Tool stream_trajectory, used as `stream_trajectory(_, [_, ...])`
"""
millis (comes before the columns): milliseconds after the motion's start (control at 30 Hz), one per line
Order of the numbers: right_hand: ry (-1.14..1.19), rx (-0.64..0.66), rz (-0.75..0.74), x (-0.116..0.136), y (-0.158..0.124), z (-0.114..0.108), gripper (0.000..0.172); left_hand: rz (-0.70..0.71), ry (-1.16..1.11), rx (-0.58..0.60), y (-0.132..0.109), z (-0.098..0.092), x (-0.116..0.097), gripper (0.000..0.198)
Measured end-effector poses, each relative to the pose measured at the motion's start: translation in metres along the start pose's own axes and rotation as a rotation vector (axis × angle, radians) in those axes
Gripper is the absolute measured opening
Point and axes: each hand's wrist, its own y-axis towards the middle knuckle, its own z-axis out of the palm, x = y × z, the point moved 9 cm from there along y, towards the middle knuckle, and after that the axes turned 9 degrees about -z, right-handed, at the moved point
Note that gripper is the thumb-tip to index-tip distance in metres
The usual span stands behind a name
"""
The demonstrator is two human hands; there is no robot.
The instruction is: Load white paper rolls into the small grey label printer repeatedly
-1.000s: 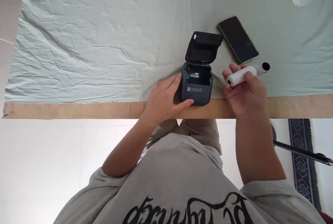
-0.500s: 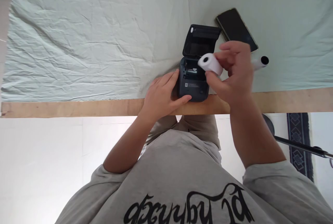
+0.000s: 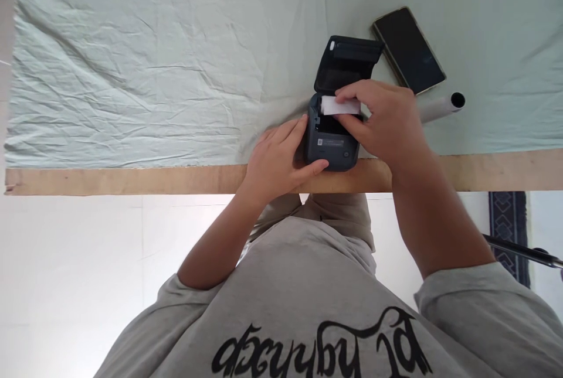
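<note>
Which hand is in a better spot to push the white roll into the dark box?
Probably the right hand: its fingers pinch the white roll at the open dark box. The left hand holds no roll and rests against the box.

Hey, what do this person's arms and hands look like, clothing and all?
The left hand and right hand are gloveless, with no watch or bracelet visible. Loose grey short sleeves leave the forearms bare; the matching shirt has black lettering.

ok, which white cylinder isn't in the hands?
The dark-ended cylinder, lying on the cloth; the right hand pinches the other cylinder at the open device.
</note>
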Motion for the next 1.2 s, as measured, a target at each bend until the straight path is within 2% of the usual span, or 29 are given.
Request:
stream_trajectory(133, [0.109,-0.037,-0.001,0.004,-0.008,-0.001,0.009,-0.010,-0.029,0.001,0.000,-0.001,0.003,0.079])
stream_trajectory(267, [0.067,-0.166,-0.091,0.027,-0.033,-0.010,0.010,-0.007,-0.190,-0.017,-0.001,-0.010,0.005,0.066])
stream_trajectory(367, [0.029,-0.254,-0.139,0.044,-0.056,-0.010,0.016,-0.060,-0.290,-0.190,-0.001,-0.033,0.004,0.049])
stream_trajectory(433, [-0.022,-0.296,-0.104,0.049,-0.069,-0.009,0.024,-0.104,-0.315,-0.319,0.001,-0.051,0.000,0.034])
stream_trajectory(500, [-0.065,-0.308,-0.058,0.051,-0.078,-0.007,0.030,-0.097,-0.349,-0.379,0.008,-0.062,-0.011,0.025])
stream_trajectory(600, [-0.087,-0.335,-0.059,0.056,-0.085,-0.006,0.034,-0.041,-0.367,-0.348,0.033,-0.066,-0.030,0.016])
stream_trajectory(700, [-0.064,-0.358,-0.113,0.063,-0.088,-0.005,0.038,-0.014,-0.301,-0.279,0.066,-0.059,-0.043,0.021])
stream_trajectory(767, [-0.023,-0.359,-0.131,0.065,-0.088,-0.003,0.038,0.010,-0.318,-0.268,0.083,-0.058,-0.049,0.017])
stream_trajectory(833, [0.004,-0.352,-0.128,0.065,-0.088,-0.001,0.037,0.047,-0.372,-0.315,0.090,-0.064,-0.054,0.008])
stream_trajectory(900, [0.011,-0.350,-0.130,0.066,-0.089,0.001,0.036,0.083,-0.437,-0.351,0.092,-0.070,-0.058,0.013])
stream_trajectory(1033, [0.005,-0.378,-0.156,0.066,-0.092,0.001,0.034,0.119,-0.493,-0.291,0.092,-0.074,-0.067,0.028])
stream_trajectory(1133, [0.021,-0.392,-0.160,0.064,-0.093,0.001,0.034,0.089,-0.371,-0.234,0.099,-0.070,-0.079,0.034])
stream_trajectory(1200, [0.031,-0.394,-0.157,0.062,-0.093,0.001,0.035,-0.041,-0.177,-0.154,0.111,-0.057,-0.082,0.029])
